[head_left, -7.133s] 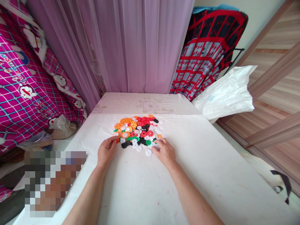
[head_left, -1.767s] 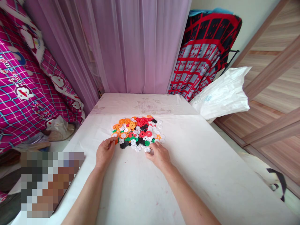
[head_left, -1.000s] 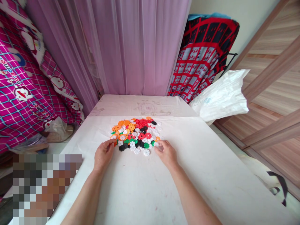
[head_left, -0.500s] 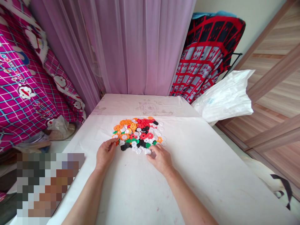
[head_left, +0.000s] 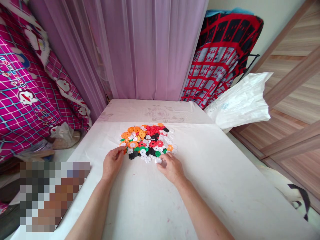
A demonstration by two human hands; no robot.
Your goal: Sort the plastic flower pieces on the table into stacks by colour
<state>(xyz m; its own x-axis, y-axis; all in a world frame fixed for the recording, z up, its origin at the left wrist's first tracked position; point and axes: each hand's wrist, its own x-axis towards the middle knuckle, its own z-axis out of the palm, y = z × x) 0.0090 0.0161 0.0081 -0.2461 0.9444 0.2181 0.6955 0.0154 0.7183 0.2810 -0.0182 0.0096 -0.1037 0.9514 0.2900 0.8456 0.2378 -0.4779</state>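
Note:
A pile of small flower-shaped discs in orange, red, white, black and green lies on the white-covered table. At the pile's left edge, my left hand has its fingers pinched on an orange disc. My right hand is at the near right edge, thumb and fingers curled around a white disc that touches the fingertips. Part of each held disc is hidden by fingers.
A white bag stands by the table's back right corner. Purple curtains hang behind. Pink patterned cloth is at the left, red and black cloth at the back right, and wooden doors at the right.
The view has shifted very slightly. My right thumb and the white disc beside it have moved a little; my left hand stays at the orange disc.

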